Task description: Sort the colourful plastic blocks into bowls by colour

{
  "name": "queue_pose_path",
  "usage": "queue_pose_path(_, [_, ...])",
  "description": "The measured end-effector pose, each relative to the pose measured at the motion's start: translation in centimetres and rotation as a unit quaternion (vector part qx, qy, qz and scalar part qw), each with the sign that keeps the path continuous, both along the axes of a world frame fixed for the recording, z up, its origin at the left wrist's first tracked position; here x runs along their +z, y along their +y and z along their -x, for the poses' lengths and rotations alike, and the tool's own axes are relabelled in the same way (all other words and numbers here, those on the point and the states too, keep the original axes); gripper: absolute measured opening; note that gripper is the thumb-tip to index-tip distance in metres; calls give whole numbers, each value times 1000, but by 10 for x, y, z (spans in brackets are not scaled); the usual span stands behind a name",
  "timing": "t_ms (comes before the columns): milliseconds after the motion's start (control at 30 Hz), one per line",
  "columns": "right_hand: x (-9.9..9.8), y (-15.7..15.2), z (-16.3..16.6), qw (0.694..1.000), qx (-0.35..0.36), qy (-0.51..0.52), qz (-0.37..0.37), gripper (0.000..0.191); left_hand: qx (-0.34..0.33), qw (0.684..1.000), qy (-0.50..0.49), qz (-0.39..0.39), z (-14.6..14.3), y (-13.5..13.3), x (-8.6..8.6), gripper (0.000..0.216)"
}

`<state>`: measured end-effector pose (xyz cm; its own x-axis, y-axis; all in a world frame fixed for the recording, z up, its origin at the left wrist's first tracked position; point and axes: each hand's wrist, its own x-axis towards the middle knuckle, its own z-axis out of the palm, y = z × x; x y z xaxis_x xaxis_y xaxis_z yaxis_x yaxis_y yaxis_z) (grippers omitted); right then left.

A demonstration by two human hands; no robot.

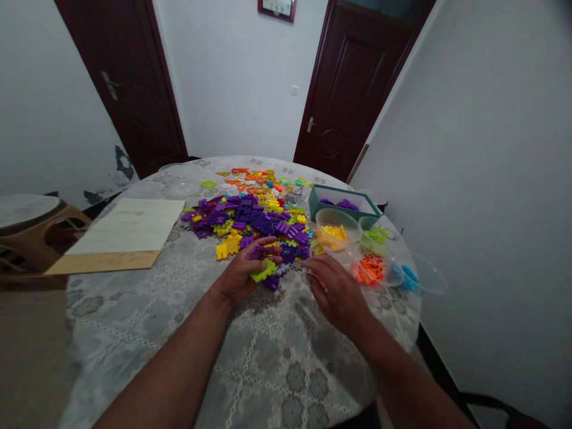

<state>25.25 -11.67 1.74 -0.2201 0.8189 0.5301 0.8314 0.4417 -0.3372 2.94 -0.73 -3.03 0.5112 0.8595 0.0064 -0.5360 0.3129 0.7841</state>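
Note:
My left hand point(238, 275) is closed on a lime-green toothed building piece point(264, 271), its thumb lying over it. A purple piece point(257, 252) shows between the palm and the fingers of that hand. To the right, my right hand point(336, 292) has its fingers curled together; a thin reddish edge shows at them, too small to name. Just beyond both hands spreads a heap of plastic building pieces point(250, 214), mostly purple, with yellow, green and blue ones mixed in. One purple piece point(271, 282) lies on the tablecloth beside my left hand.
A green box point(369, 213) with purple pieces stands at the back right. Before it are clear tubs: one with yellow pieces point(334, 233), one with orange-red pieces point(370, 269), one with blue pieces point(409, 277). A pale board point(127, 223) lies left. Orange pieces point(250, 179) are scattered behind the heap.

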Motion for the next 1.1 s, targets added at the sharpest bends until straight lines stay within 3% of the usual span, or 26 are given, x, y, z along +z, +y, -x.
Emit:
queue_pose_path(133, [-4, 18, 31, 998, 21, -44, 36, 28, -4, 1000, -13, 6, 2, -2, 2, 63])
queue_pose_path(333, [-4, 39, 34, 991, 35, -118, 61, 28, -4, 999, -27, 27, 5, -4, 5, 64])
queue_pose_path(567, [32, 56, 3, 989, 42, -79, 114, 16, 35, 997, -30, 63, 7, 3, 1, 60])
queue_pose_path(667, [47, 93, -20, 987, 34, -39, 151, 19, 62, 994, -33, 82, 6, 7, -1, 56])
queue_pose_path(800, [57, 174, -43, 967, -101, 53, 225, 26, 82, 989, -40, 113, 5, 8, -4, 50])
queue_pose_path(933, [63, 243, -51, 957, -197, 101, 187, 39, 99, 984, -31, 145, 5, 10, -7, 45])
queue_pose_path(1100, [64, 269, -49, 952, -231, 118, 164, 49, 126, 977, -45, 169, 6, 12, -7, 36])
